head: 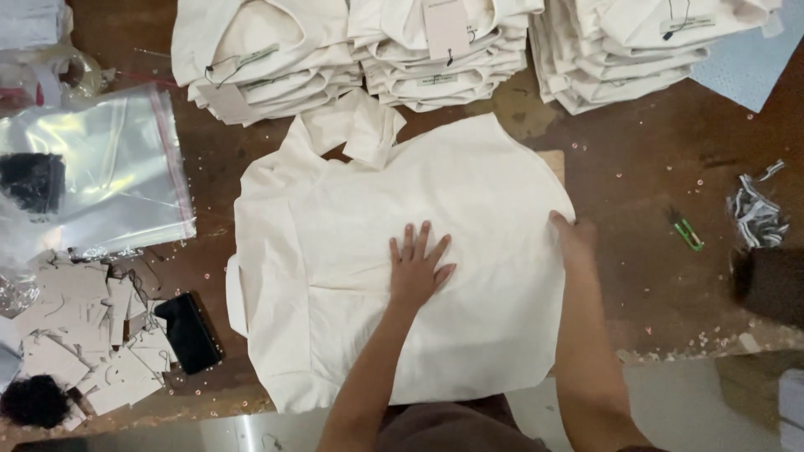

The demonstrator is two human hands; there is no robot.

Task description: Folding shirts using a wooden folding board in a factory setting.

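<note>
On the brown worktable (653,276) a cream garment (352,251) is lying flat. My left hand (416,268) is pressing it, fingers spread. My right hand (574,238) is pinching its edge.

Bare brown wooden tabletop (636,167) lies open to the right of the spread cream cotton garment (377,276), interrupted only by small green thread snips (687,230) and a grey bundle of tags (758,213). Three stacks of folded cream garments (435,50) close off the far edge. On the left, clear plastic bags (100,176), scattered pale card tags (84,335) and a black phone (188,332) crowd the surface, leaving a narrow strip beside the garment.
</note>
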